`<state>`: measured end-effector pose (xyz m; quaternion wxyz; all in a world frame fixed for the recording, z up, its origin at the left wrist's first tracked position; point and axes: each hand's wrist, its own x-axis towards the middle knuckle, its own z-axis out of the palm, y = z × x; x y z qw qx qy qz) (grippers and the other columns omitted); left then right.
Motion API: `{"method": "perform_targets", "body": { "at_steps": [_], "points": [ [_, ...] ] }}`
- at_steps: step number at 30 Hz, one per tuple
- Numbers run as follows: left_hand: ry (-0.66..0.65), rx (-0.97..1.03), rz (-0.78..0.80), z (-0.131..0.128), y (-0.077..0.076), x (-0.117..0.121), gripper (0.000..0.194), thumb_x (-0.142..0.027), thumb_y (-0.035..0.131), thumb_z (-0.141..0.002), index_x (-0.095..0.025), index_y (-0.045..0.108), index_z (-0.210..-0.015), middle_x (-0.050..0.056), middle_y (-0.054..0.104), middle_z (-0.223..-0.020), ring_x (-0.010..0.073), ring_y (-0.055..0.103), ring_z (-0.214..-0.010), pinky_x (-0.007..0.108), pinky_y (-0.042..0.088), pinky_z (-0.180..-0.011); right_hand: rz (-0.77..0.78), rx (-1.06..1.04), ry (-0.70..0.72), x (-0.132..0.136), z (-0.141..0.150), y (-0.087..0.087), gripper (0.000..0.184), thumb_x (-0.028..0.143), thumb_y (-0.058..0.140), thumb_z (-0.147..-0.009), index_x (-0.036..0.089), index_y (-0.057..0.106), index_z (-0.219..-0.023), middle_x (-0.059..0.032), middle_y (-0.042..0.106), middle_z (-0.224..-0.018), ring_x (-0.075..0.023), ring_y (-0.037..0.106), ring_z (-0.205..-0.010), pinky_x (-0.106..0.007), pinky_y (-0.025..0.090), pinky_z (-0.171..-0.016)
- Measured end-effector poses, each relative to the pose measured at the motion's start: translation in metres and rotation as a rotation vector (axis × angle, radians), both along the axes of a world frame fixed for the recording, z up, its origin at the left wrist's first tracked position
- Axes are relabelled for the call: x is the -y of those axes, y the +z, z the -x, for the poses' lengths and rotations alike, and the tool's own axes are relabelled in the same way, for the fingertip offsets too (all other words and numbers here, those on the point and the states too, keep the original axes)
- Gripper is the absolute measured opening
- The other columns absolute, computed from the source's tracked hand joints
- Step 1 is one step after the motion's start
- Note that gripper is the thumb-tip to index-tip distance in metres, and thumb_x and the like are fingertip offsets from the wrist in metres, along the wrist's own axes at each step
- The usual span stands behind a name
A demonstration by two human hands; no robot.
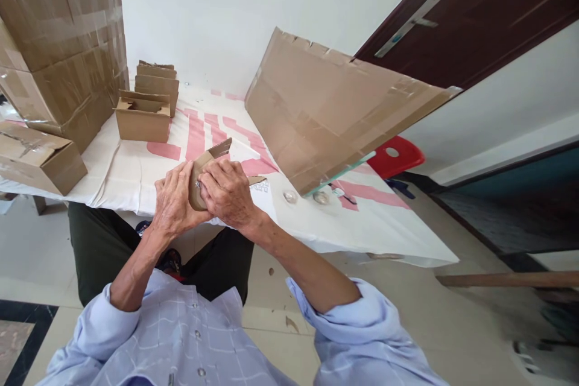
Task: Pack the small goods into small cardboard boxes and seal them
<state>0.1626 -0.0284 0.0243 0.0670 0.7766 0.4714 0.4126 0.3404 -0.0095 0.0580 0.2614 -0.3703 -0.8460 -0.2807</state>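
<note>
A small brown cardboard box blank (212, 160), partly folded with its flaps sticking up, is gripped between both hands above the near edge of the table (136, 184). My left hand (174, 202) wraps its left side with fingers closed. From the right, my right hand (228, 193) presses fingers and thumb onto it. Much of the blank is hidden under the fingers.
Folded small boxes (143, 116) stand in a row at the back left of the table, beside large taped cartons (63, 48) and a smaller carton (38, 157). A big flat cardboard sheet (335, 105) leans at the right. A red stool (398, 157) and a dark door (474, 6) lie beyond.
</note>
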Motion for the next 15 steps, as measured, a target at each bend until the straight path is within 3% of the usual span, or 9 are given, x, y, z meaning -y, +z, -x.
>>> {"method": "perform_targets", "body": {
  "at_steps": [5,15],
  "points": [
    [0.001,-0.007,-0.014,-0.0005,-0.0006,0.0,0.105,-0.044,0.09,-0.078,-0.014,0.043,-0.167,0.027,0.062,-0.161,0.0473,0.06,-0.149,0.06,0.051,-0.115,-0.042,0.025,-0.015,0.0014,0.0005,0.0016,0.027,0.013,0.055,-0.109,0.02,0.076,-0.093,-0.0123,0.074,-0.102,-0.0292,0.054,-0.1,-0.044,0.036,-0.086],
    [0.018,0.003,0.01,-0.0025,-0.0012,0.0007,0.108,-0.043,0.091,-0.074,-0.016,0.045,-0.168,0.026,0.061,-0.163,0.0475,0.058,-0.151,0.06,0.05,-0.116,0.05,0.008,-0.036,0.003,0.0021,0.0024,0.026,0.013,0.053,-0.108,0.019,0.077,-0.1,-0.0137,0.072,-0.103,-0.0311,0.053,-0.103,-0.045,0.037,-0.088]
  ]
}}
